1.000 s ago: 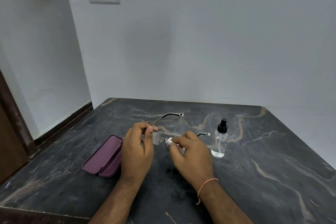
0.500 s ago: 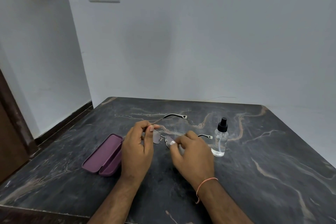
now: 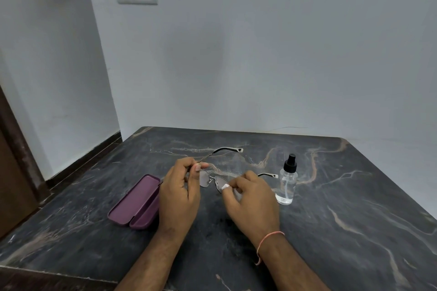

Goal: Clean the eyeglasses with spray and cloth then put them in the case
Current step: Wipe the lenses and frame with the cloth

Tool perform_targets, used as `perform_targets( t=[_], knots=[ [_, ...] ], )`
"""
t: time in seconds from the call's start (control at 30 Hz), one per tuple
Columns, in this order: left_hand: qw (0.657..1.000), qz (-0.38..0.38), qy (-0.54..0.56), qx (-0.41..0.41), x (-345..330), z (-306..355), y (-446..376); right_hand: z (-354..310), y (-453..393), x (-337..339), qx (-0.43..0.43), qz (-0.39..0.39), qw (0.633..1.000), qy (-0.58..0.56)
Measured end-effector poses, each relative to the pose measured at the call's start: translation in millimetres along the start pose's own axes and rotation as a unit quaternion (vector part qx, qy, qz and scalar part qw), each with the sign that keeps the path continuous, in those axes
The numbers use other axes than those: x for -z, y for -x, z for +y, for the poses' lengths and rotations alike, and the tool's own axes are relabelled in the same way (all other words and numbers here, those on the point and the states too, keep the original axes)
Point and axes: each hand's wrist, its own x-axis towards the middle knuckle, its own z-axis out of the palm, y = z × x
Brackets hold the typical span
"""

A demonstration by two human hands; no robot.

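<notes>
**Wiping the right lens, case open and waiting**

Furthest left on the worktop point(image 3: 354, 208) lies the purple case point(image 3: 136, 203), lid open, just beside my left wrist and holding nothing. My left hand point(image 3: 181, 192) has its thumb and forefinger pinched on the eyeglasses point(image 3: 212, 179) at the left hinge, keeping the frame lifted off the surface with both temples unfolded and pointing away from me. My right hand point(image 3: 251, 196) has its fingers curled round a small white cloth point(image 3: 225, 187), only a corner of which shows at my fingertips, pressed against the right lens. Well to the right stands the spray bottle point(image 3: 287, 182), upright, cap on, apart from both hands.

Over the last second the white corner of cloth slipped out of sight behind my fingers and then showed again at the inner edge of the lens, while my left grip barely shifted. I read that as a rubbing stroke across the glass, so I am in the wiping stage. Whether the left lens is done I cannot tell. Folding the temples and laying the glasses in the case remain.
</notes>
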Motion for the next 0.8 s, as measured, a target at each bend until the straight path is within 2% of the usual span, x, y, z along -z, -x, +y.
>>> perform_targets(
  t=[0.13, 0.23, 0.33, 0.43, 0.53, 0.67, 0.8],
  knots=[
    [1.000, -0.003, -0.006, 0.001, -1, -3, 1, 0, 1, 1, -0.010, 0.003, 0.999, -0.049],
    [1.000, -0.011, -0.007, 0.005, -2, -3, 2, -1, 1, 2, -0.005, 0.059, 0.995, -0.077],
    [1.000, -0.016, -0.006, -0.001, -1, -2, 2, -6, 4, 3, 0.046, 0.097, 0.989, -0.100],
    [0.999, -0.030, -0.015, -0.018, -1, 3, 2, -10, 9, 2, 0.132, 0.085, 0.984, -0.089],
    [0.998, -0.042, -0.028, -0.030, -1, 7, 3, -11, 10, -1, 0.178, 0.047, 0.977, -0.105],
    [0.998, -0.024, -0.025, -0.054, 1, 10, 2, -11, 10, -1, 0.187, 0.059, 0.972, -0.129],
    [0.998, -0.028, -0.026, -0.057, 0, 8, 2, -12, 9, -2, 0.169, 0.087, 0.979, -0.075]
  ],
)
